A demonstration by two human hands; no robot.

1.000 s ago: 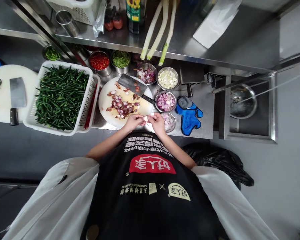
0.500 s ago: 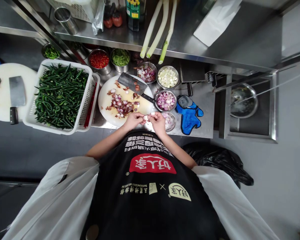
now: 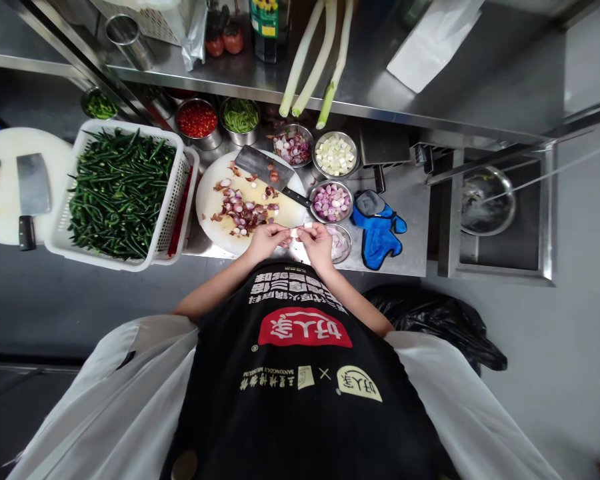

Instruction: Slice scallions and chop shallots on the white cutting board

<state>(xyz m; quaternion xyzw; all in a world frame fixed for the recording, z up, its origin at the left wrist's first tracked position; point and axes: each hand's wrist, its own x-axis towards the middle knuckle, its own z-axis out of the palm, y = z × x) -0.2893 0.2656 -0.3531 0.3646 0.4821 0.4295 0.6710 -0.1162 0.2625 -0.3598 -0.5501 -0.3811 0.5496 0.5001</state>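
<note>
Just in front of the apron, my left hand and my right hand meet fingertip to fingertip. Between them they pinch a small pale shallot, partly hidden by the fingers. A second white patch shows at the right fingers; whether it is a bandage or another piece I cannot tell. Beyond my left hand, the round cutting board bears shallots and brown skins. A cleaver lies across its far side. Beside my right hand are a bowl of pale slices and a bowl of peeled purple shallots.
At left stand a white basket of green chillies and another board with a cleaver. Blue gloves lie right of the bowls. A steel shelf with leeks overhangs the back. A sink is at right.
Both hands stay almost in the same place, with the fingers shifting very slightly around the shallot. Nothing else has visibly moved.
</note>
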